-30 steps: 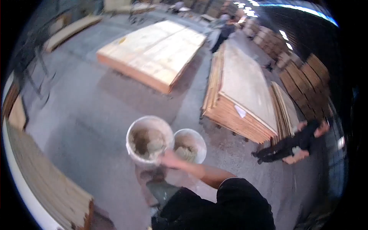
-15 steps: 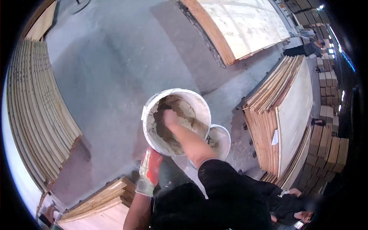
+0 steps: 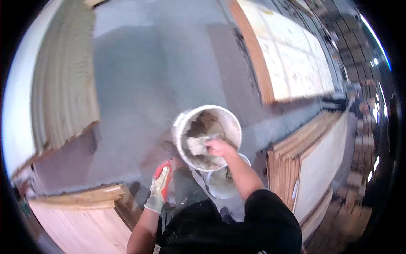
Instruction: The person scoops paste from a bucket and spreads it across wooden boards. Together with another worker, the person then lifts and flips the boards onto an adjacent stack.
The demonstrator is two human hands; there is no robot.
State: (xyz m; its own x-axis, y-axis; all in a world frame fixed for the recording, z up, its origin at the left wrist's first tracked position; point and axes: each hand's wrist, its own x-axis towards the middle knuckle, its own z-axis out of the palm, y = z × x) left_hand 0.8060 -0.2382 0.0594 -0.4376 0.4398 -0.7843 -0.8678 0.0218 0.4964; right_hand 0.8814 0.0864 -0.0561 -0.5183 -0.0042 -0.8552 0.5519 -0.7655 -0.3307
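Note:
A large white bucket stands at the centre, its inside coated with greyish-beige paste. Over its opening is my bare right hand, closed on something I cannot make out, with a pale, paste-covered mass at its fingertips. My left hand wears a red and cream glove and is below and left of the bucket, apart from it. Its fingers look drawn together, with nothing visible in them. A smaller white bucket, also with paste inside, stands beside the large one, partly behind my right forearm.
Stacked wooden sheets stand at the left, the lower left and the right. A wide pale panel stack lies at the upper right. Stacked blocks line the far right. Grey floor stretches between the stacks.
My right hand has risen from deep inside the large bucket, with the pale mass now showing at its fingers. My gloved left hand is farther from the bucket. The view has turned.

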